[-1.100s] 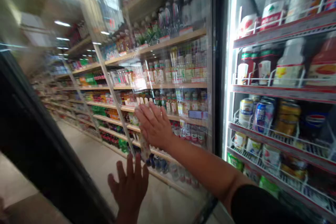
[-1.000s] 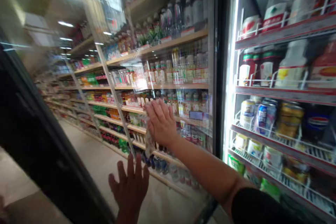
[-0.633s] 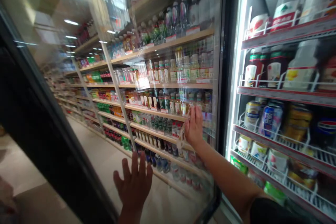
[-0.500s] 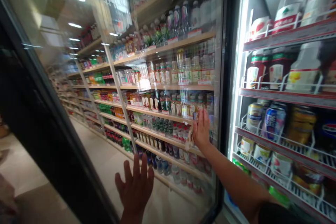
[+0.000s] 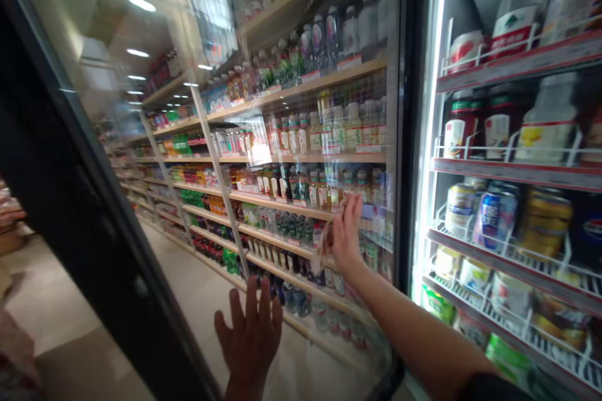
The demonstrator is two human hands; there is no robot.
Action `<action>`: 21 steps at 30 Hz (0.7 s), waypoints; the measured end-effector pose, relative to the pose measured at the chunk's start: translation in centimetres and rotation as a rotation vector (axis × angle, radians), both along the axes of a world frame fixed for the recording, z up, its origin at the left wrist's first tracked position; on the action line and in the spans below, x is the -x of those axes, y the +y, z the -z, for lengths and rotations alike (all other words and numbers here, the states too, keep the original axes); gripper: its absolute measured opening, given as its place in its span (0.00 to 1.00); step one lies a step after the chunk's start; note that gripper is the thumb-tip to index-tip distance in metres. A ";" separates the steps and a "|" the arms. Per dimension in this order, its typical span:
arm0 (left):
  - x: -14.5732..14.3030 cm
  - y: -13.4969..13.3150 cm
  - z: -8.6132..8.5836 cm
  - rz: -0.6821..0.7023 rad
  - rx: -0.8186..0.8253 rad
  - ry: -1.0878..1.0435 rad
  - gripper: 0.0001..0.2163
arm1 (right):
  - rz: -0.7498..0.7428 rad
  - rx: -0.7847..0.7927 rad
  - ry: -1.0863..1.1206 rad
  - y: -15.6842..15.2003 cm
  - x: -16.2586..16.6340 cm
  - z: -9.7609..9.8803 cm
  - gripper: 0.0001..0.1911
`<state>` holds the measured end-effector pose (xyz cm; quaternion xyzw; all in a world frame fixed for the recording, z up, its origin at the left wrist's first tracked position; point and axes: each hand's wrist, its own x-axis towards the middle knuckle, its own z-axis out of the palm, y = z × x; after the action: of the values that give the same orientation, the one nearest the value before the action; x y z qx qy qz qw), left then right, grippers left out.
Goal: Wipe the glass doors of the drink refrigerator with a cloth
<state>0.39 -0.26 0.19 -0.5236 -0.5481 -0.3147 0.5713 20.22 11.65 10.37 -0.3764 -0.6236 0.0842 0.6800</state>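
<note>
A glass cooler door [image 5: 301, 351] in a black frame stands swung out in front of me. My right hand [image 5: 347, 235] lies against the pane near its hinge side, fingers stretched upward and close together. Pressed between that palm and the glass is a small beige cloth [image 5: 323, 244], blurred and mostly covered, showing at the hand's left edge. Lower and to the left, my left hand [image 5: 249, 329] is raised before the pane, its fingers spread and holding nothing. Whether it touches the glass I cannot tell.
At right, lit cooler shelves hold drink cans [image 5: 491, 216] and bottles [image 5: 545, 119] behind wire rails. Through the pane appear wooden shelves [image 5: 282, 203] lined with bottles and a pale aisle floor [image 5: 174, 282]. The door's thick black edge [image 5: 94, 232] slants across the left.
My right hand has slid left and slightly down across the glass, with the cloth under it. The left hand shows slightly further right in view, still spread.
</note>
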 end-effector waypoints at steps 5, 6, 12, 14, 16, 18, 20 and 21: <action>-0.1 -0.1 0.0 0.012 0.005 -0.010 0.33 | 0.105 -0.330 -0.401 -4.4 6.5 -3.2 0.34; -0.1 0.0 0.0 0.018 0.007 -0.015 0.33 | 0.130 -0.400 -0.452 -4.7 7.3 -3.9 0.34; 0.5 0.4 0.4 0.046 0.016 -0.053 0.34 | 0.226 -0.618 -0.607 -4.5 8.8 -7.5 0.36; 0.7 0.6 0.6 0.049 0.016 -0.062 0.34 | 0.247 -0.614 -0.636 -4.3 8.4 -9.6 0.33; 0.9 0.8 0.7 0.051 0.013 -0.068 0.34 | 0.290 -0.559 -0.622 -3.7 7.7 -12.0 0.33; 1.0 1.0 0.8 0.055 0.016 -0.074 0.34 | 0.341 -0.468 -0.574 -2.7 6.5 -13.8 0.33; 1.1 1.0 0.9 0.065 0.017 -0.081 0.34 | 0.375 -0.393 -0.496 -1.2 4.9 -14.2 0.33; 1.1 0.9 0.9 0.069 0.021 -0.085 0.33 | 0.383 -0.369 -0.448 -0.3 4.0 -13.9 0.33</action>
<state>-0.69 0.69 -0.69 -0.5342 -0.5568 -0.3504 0.5309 16.19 11.32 24.26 -0.3663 -0.6801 -0.2436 0.5864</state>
